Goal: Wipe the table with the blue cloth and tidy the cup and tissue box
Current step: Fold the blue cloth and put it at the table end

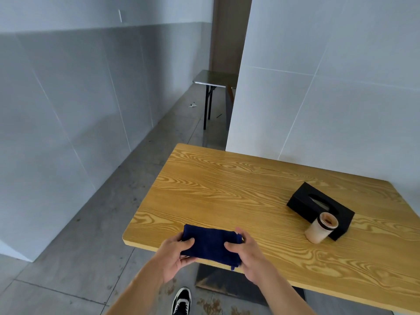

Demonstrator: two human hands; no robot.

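Both hands are gripping the blue cloth (210, 244) over the table's (227, 189) near edge: left hand (173, 255) pinching its left side, right hand (246, 251) its right. It's dark navy, folded into a rectangle. Farther right, a cream cup (321, 227) is standing just beside the black tissue box (320, 206).

Navy blue cloth (210, 244), yellow wood-grain table (227, 189), black tissue box (302, 198), cream cup (318, 230).
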